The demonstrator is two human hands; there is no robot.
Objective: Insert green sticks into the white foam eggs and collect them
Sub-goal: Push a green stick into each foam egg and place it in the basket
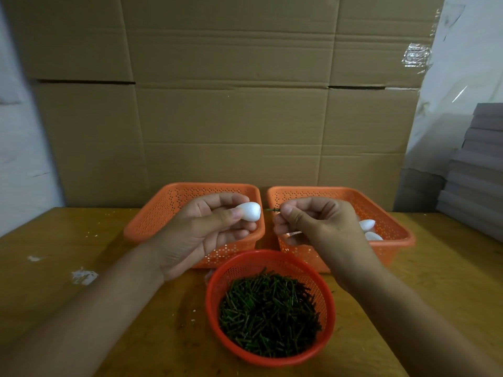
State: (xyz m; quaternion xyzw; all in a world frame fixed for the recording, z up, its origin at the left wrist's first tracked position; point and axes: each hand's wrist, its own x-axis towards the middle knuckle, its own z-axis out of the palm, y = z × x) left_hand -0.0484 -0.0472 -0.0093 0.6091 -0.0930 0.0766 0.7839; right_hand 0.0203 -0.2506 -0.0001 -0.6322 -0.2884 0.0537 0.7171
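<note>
1. While the round basket (215, 292) of green sticks (269, 314) is sitting full, only a few foam eggs (368, 225) are showing in the right basket (392, 227); most work seems left.
2. The left hand (206, 232) is gripping a white foam egg (249, 211), fingers clamped around it.
3. The right hand (313, 224) is pinching a green stick (273, 210), its tip pointing at the egg, just apart.

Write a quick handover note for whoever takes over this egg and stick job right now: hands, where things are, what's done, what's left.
Left hand holds one white foam egg, blunt end facing right.
Right hand pinches a green stick, tip aimed at the egg, not yet in.
Stick supply: round red basket nearest you.
More eggs lie in the right orange basket; no sticks visible in them.
Left orange basket: contents hidden by the hand.
Left to do: push the stick in, set the egg down, repeat.
</note>
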